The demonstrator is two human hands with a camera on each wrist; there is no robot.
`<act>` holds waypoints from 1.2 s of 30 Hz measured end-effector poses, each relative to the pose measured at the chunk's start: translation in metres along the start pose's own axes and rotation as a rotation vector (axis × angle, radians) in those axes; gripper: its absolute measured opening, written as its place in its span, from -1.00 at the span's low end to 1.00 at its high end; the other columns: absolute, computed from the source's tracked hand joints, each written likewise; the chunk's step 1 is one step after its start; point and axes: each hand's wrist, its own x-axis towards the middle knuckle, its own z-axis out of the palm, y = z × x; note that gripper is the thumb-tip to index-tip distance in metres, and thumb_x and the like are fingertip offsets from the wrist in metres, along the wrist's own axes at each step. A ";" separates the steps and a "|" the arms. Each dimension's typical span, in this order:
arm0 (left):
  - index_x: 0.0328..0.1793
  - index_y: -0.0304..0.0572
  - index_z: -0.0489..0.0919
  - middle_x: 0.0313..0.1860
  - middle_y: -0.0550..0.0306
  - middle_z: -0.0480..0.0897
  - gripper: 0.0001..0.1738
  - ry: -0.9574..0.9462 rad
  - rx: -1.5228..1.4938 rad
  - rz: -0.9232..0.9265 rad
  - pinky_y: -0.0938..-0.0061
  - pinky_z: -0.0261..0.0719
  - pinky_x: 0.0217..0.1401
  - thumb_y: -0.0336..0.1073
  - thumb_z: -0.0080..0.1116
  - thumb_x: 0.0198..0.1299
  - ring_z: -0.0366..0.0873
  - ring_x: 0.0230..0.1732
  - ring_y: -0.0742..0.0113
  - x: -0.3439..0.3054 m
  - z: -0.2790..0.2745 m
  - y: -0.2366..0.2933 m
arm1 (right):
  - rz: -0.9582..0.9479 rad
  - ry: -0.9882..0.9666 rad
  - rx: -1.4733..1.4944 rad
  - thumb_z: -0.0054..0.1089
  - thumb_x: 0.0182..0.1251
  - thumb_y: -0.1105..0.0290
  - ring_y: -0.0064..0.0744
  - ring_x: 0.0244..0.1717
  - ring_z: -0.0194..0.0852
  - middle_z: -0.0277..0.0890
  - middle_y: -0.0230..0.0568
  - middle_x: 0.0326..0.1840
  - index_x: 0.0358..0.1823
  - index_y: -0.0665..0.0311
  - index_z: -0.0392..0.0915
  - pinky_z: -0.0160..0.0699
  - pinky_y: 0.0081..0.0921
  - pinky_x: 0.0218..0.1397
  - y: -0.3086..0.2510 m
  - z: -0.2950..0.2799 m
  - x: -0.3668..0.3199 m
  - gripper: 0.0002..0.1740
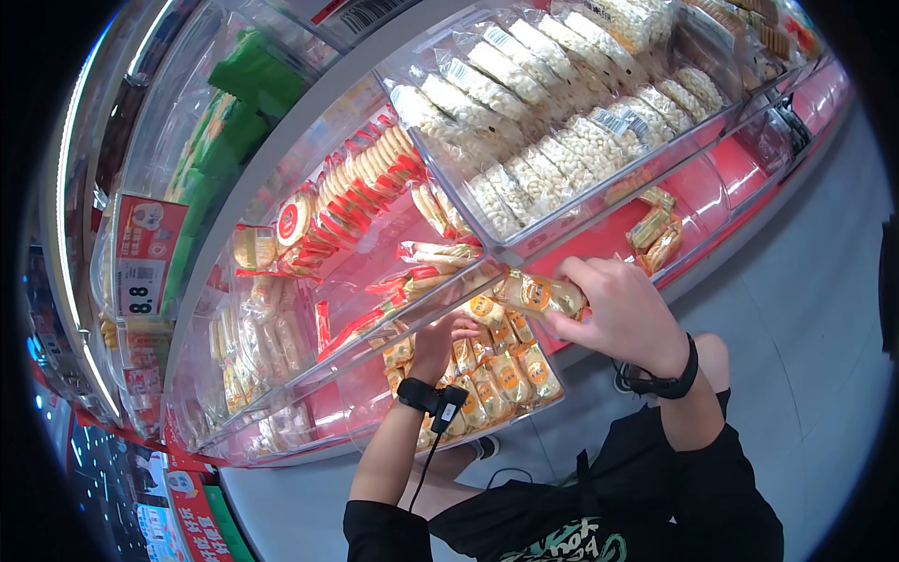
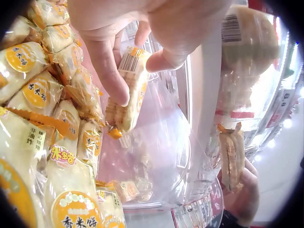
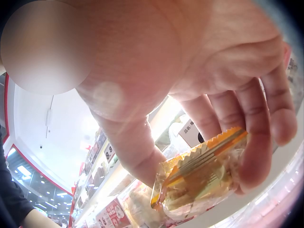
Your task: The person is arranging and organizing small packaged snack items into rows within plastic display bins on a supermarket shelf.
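My right hand (image 1: 620,304) grips a wrapped rice cracker packet (image 1: 541,293) with clear and orange film, in front of the shelf. Its thumb and fingertips hold the ends of the packet (image 3: 204,175) in the right wrist view. Inside the lower bin, my left hand (image 1: 444,339) is partly hidden behind the clear front panel. In the left wrist view its thumb and fingers pinch a second rice cracker packet (image 2: 129,90), barcode side showing. Beside this hand lie rows of matching rice cracker packets (image 2: 35,90) with orange round labels.
A clear upper bin (image 1: 618,192) holds white puffed rice cakes (image 1: 552,178). Red-wrapped round crackers (image 1: 361,183) fill the bin behind. A few golden packets (image 1: 654,229) lie on the red shelf at right. A price tag (image 1: 145,258) hangs at left; grey floor (image 1: 749,347) lies right.
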 end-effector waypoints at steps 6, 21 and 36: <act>-0.06 -0.33 0.45 -0.25 -0.05 0.55 -0.72 0.038 0.002 0.019 0.29 0.68 -0.25 -0.23 0.08 0.27 0.60 -0.23 0.14 0.004 -0.006 -0.006 | -0.009 -0.006 -0.004 0.24 0.01 0.23 0.03 -0.42 0.53 0.48 0.01 -0.52 -0.33 0.37 0.44 0.50 -0.18 -0.36 0.001 0.000 0.001 -0.65; -0.02 -0.41 0.52 -0.16 0.04 0.62 -0.68 0.087 0.378 -0.041 0.56 0.59 -0.22 -0.28 0.18 0.23 0.63 -0.19 0.37 -0.004 0.012 0.005 | 0.006 -0.035 -0.017 0.28 0.00 0.23 -0.01 -0.40 0.52 0.50 0.00 -0.48 -0.28 0.37 0.46 0.48 -0.23 -0.32 0.004 0.000 0.000 -0.63; -0.02 -0.35 0.45 -0.38 0.15 0.62 -0.55 0.006 0.506 -0.136 0.68 0.48 -0.36 -0.24 0.36 0.08 0.55 -0.41 0.55 -0.008 0.032 0.009 | -0.025 -0.060 -0.038 0.27 0.02 0.22 -0.02 -0.34 0.53 0.50 -0.03 -0.43 -0.29 0.36 0.47 0.48 -0.22 -0.26 0.005 0.001 0.000 -0.64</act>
